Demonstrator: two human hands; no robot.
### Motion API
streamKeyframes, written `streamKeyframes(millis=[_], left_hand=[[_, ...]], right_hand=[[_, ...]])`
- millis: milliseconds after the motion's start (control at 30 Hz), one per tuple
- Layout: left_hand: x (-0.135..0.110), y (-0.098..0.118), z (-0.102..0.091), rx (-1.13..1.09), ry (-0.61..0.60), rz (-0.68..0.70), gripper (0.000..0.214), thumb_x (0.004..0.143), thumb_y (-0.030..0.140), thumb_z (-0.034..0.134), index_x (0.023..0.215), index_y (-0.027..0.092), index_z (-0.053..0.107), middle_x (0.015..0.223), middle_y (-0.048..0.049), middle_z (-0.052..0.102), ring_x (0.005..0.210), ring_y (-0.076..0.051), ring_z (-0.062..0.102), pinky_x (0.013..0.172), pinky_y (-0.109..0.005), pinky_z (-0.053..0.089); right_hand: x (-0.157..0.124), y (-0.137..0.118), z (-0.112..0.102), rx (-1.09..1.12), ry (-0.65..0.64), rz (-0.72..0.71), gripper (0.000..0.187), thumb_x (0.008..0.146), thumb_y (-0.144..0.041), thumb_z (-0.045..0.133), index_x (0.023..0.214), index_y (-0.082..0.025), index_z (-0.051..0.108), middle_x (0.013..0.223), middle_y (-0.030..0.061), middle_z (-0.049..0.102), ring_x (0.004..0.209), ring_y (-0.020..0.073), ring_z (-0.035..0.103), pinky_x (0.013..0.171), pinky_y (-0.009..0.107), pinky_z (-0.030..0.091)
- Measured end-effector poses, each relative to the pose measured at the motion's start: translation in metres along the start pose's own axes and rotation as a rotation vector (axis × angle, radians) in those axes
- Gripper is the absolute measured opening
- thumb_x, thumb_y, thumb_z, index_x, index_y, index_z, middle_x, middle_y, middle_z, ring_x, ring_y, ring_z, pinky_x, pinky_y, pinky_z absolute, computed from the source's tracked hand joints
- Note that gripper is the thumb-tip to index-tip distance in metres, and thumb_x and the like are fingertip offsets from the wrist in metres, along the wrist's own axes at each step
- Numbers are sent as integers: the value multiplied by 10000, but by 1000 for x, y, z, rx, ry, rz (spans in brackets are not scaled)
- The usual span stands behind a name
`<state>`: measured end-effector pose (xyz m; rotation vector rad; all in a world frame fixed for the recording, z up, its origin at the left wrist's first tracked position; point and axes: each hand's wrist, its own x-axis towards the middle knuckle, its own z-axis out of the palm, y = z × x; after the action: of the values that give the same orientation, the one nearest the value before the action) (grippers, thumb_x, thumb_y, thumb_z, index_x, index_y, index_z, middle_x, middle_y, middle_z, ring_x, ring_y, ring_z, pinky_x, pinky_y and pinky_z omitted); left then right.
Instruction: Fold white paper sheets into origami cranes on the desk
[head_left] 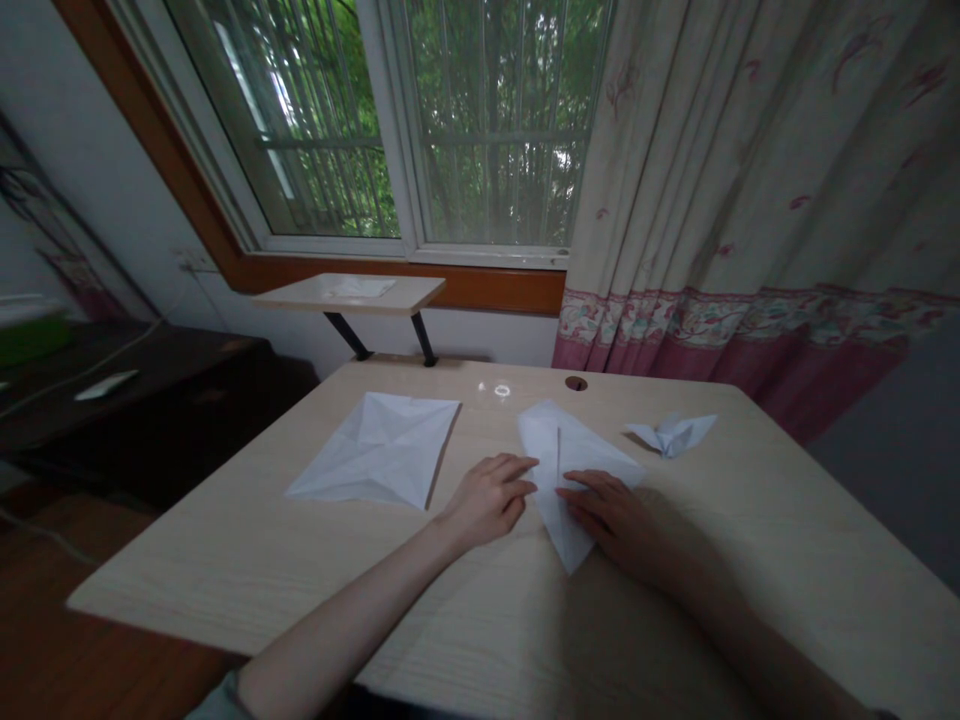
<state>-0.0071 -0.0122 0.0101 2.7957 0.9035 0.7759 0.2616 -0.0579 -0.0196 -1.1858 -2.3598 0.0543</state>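
A partly folded sheet of white paper (pixel 548 425) lies on the table in front of me, with a straight folded edge running down its middle and one corner pointing towards me. My left hand (pixel 491 500) rests at its left side, fingertips touching the paper, fingers slightly bent and apart. On the right part of the sheet lies my right hand (pixel 611 515), fingers stretched over the paper beside the fold; part of the sheet is hidden under it. A folded paper crane (pixel 671 434) stands to the right. To the left lies a creased square sheet of paper (pixel 379 455).
The pale wooden table (pixel 315 580) has a small raised shelf (pixel 300 292) at its back left, bearing a white paper (pixel 364 287). A round hole (pixel 576 383) sits near the back edge. A curtain (pixel 675 200) hangs at right; a dark low table (pixel 187 370) stands at left.
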Motion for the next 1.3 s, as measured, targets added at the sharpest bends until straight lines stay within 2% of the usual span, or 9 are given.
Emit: streamKeyframes(millis=[300,500,667,867,1300], left_hand=[[3,5,-4,-38,52,-75,124,909,179,569,986,196,665,1232,-62,684,1084,-240,616,939,-406,508],[4,6,-4,55,27,-155,43,940,233,600,925,195,615,1147,-56,684,1024,-240,609,870,-397,491],[5,5,-3,107,21,-196,71,921,253,637,894,196,603,1113,-59,666,989,-235,598,847,-384,479],[4,5,-1,69,37,-222,79,889,230,666,875,205,592,1121,-53,652,1006,-238,593,871,-383,470],[6,7,-6,-39,17,-182,171,829,239,745,791,195,585,1068,-37,651,990,-224,595,840,-346,439]], right_hand=[[1,-3,-2,-17,-68,9,358,1005,-244,478,1321,-273,644,1366,88,631,1262,257,562,1076,489,468],[4,-11,-8,-43,-127,-30,384,1003,-235,472,1360,-277,609,1401,76,610,1275,247,554,1083,474,462],[7,-16,-11,-34,-118,-50,383,1010,-236,459,1367,-269,596,1353,78,638,1257,231,562,1071,451,469],[8,-16,-12,-19,-117,-55,384,1012,-224,448,1366,-260,592,1356,79,637,1247,242,567,1066,460,476],[5,-10,-9,17,-121,-29,386,1005,-229,476,1372,-282,587,1379,64,625,1267,234,555,1085,470,461]])
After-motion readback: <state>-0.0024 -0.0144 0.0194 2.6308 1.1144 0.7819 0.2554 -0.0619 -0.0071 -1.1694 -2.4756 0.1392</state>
